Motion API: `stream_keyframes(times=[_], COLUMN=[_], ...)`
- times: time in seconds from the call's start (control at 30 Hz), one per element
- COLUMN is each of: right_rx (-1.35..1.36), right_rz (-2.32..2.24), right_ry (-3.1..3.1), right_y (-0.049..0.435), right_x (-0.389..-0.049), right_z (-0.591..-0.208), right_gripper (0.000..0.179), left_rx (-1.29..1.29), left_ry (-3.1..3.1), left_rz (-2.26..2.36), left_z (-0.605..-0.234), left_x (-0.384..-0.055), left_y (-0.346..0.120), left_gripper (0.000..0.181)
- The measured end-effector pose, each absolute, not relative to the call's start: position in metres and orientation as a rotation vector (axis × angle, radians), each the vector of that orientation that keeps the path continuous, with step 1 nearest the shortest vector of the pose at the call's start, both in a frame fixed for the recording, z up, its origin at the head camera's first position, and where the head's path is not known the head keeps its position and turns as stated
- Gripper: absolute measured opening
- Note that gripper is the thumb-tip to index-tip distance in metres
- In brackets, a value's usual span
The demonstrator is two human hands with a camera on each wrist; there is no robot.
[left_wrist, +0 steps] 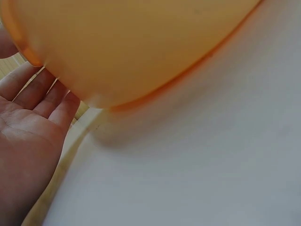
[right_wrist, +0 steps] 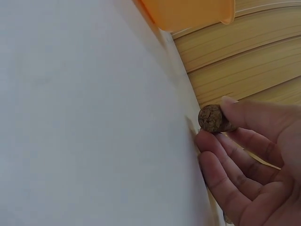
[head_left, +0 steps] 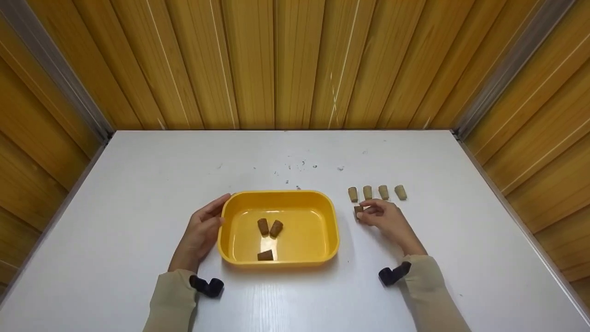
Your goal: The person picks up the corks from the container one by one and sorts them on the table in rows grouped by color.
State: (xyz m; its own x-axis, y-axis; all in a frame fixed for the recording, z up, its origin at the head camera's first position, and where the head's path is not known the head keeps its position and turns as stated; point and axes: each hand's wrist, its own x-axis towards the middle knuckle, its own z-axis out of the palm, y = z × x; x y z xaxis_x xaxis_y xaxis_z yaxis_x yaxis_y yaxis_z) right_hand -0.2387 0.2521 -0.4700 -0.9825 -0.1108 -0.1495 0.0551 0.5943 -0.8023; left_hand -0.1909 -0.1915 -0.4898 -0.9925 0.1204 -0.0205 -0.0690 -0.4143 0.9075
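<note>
A yellow plastic basin (head_left: 279,264) stands mid-table, with three brown tapered cork stoppers (head_left: 263,226) lying inside. At its left side my left hand (head_left: 203,230) holds the rim, thumb at the edge and fingers against the outer wall. The left wrist view shows those fingers (left_wrist: 35,92) touching the basin's wall (left_wrist: 122,52). To the right of the basin, my right hand (head_left: 385,219) pinches a brown cork stopper (right_wrist: 210,118) between thumb and fingers. Just beyond that hand, several cork stoppers (head_left: 383,192) form a row on the table; the leftmost is browner than the others.
The white tabletop (head_left: 152,184) carries small dark marks behind the basin. Yellow wood-look panels (head_left: 295,64) rise along the back and both sides. A black wrist camera (head_left: 207,287) sits on the left sleeve, another (head_left: 394,274) on the right.
</note>
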Motion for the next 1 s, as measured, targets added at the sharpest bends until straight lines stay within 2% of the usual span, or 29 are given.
stream_keyframes(times=[1.0], right_rx=[-0.012], right_rz=[-1.261], right_ry=[2.707], right_y=[0.2486], right_x=[-0.2419], right_z=[-0.4751], right_gripper=[0.046], left_rx=[0.029], left_ry=[1.644], left_rz=[2.533], left_z=[-0.4881], left_x=[-0.191], left_y=[-0.1911], left_gripper=[0.059])
